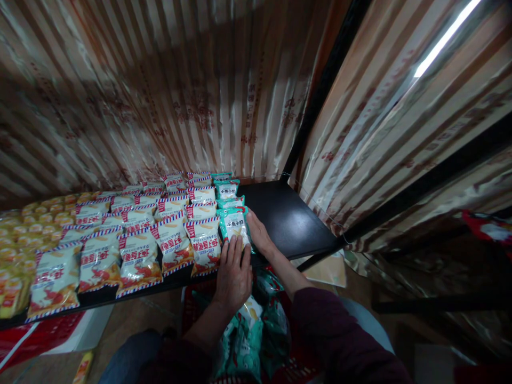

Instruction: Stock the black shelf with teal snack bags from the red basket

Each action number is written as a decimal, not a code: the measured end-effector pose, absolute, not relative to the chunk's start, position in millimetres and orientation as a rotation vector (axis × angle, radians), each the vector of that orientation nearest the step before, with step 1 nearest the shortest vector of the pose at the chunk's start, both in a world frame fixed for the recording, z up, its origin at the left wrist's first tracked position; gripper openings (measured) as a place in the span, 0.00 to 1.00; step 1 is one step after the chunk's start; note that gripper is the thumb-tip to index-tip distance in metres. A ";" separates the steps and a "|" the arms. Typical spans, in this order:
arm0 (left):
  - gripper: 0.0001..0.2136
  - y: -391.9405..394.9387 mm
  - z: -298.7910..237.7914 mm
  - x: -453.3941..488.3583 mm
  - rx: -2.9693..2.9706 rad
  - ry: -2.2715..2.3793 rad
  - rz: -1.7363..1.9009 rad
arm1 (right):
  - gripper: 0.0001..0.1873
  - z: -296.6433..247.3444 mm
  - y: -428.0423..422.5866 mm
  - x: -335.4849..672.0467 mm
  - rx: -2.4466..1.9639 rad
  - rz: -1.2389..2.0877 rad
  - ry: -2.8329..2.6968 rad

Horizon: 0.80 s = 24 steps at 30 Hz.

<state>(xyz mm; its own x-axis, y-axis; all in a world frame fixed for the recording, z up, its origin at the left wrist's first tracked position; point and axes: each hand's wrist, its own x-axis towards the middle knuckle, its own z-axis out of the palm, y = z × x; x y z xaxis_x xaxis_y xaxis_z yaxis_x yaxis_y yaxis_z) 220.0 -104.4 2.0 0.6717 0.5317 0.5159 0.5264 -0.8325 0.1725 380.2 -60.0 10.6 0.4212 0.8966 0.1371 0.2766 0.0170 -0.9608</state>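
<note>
A green-and-white snack bag (234, 223) leans at the front of the right-hand row on the black shelf. My left hand (234, 272) lies over its lower front, fingers stretched out and pressed against the wrapper. Along the bag's right edge rests my right hand (259, 233), its fingers straight and partly hidden by the bag. Behind stand more green bags (227, 190) in a line. To the left, several rows of white snack bags (140, 258) with red lettering and striped edges fill the shelf.
Bare black shelf surface (286, 213) extends right of the green bags. Below my arms, a red basket (298, 368) holds more green bags (245, 344). Yellow packs (16, 266) sit at far left. Dark metal posts (320, 90) and printed plastic sheeting (192, 96) enclose the shelf.
</note>
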 end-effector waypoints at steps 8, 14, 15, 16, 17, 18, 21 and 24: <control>0.23 -104.8 1.8 219.4 2.853 0.904 0.891 | 0.38 12.9 -54.0 383.9 -1.558 0.654 -0.983; 0.24 -103.2 -0.7 220.0 2.847 0.898 0.894 | 0.35 16.8 -38.7 390.1 -1.442 0.704 -1.034; 0.24 -102.9 -1.2 220.3 2.847 0.899 0.889 | 0.34 17.1 -37.0 390.4 -1.413 0.719 -1.058; 0.24 -102.6 -1.6 220.6 2.849 0.900 0.884 | 0.33 17.1 -35.6 390.5 -1.388 0.731 -1.083; 0.24 -102.4 -1.9 220.9 2.852 0.900 0.880 | 0.32 16.9 -34.5 390.5 -1.370 0.737 -1.101; 0.24 -102.3 -2.0 221.0 2.855 0.902 0.875 | 0.32 16.4 -33.9 390.5 -1.360 0.741 -1.113; 0.24 -102.4 -1.3 221.0 2.859 0.902 0.866 | 0.32 13.1 -35.0 391.6 -1.370 0.745 -1.087; 0.24 -103.1 1.1 220.2 2.863 0.895 0.876 | 0.34 7.1 -41.8 394.7 -1.440 0.725 -0.973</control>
<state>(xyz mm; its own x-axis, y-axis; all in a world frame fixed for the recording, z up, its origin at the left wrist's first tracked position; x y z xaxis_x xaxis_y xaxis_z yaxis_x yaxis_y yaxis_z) 220.2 -103.1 1.1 0.6787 0.5296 0.5089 0.5203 -0.8357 0.1758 394.7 -41.8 7.1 0.4572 0.8829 0.1069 0.1502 0.0418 -0.9878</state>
